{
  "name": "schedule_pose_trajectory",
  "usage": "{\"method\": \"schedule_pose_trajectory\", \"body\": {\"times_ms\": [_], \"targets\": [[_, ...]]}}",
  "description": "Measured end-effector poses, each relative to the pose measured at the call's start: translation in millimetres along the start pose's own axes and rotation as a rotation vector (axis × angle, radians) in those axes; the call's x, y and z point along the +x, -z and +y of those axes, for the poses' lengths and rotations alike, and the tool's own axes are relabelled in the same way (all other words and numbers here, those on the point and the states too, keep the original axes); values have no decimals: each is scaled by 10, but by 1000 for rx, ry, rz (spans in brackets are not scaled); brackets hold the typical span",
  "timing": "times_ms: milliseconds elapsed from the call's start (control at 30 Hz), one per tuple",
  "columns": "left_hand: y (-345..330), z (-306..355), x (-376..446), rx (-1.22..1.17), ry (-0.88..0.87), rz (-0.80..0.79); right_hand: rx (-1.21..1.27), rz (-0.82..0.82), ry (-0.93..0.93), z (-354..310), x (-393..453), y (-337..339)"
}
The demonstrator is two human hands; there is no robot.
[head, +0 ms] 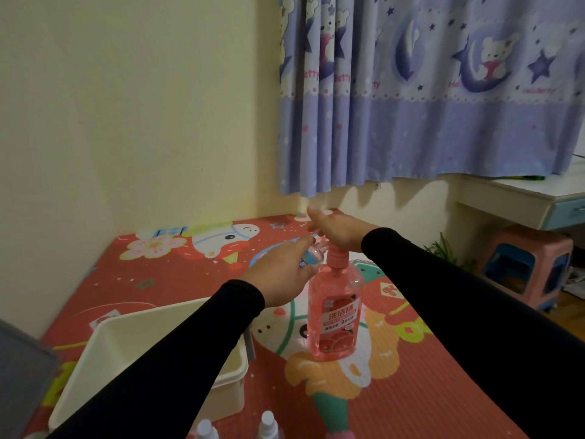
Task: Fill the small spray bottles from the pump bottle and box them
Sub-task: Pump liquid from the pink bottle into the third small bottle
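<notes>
A tall pump bottle [335, 315] of pink liquid with a red label stands upright on the red cartoon mat [190, 274]. My right hand [337, 231] lies flat on top of its pink pump head, fingers stretched out. My left hand [281, 275] grips a small clear spray bottle [313, 253], tilted, right next to the pump spout. Two more small spray bottles [267, 426] with white caps stand at the bottom edge, only their tops showing.
A cream plastic box [104, 337] sits on the mat at the lower left, partly under my left forearm. A grey object [22, 375] is at the far left edge. Wall and curtain lie behind; stacked stools [525, 264] and a desk stand to the right.
</notes>
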State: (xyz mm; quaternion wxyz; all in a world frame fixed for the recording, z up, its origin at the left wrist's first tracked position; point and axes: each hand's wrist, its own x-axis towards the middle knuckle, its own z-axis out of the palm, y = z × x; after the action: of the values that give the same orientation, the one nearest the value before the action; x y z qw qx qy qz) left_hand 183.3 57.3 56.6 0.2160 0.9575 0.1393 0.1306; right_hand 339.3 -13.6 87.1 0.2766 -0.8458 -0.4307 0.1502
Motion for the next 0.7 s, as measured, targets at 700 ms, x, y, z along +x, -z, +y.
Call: {"method": "schedule_pose_trajectory", "body": {"times_ms": [700], "targets": [[96,68,-11,8,-45,34,11,40,-1,-32,27,88]]}}
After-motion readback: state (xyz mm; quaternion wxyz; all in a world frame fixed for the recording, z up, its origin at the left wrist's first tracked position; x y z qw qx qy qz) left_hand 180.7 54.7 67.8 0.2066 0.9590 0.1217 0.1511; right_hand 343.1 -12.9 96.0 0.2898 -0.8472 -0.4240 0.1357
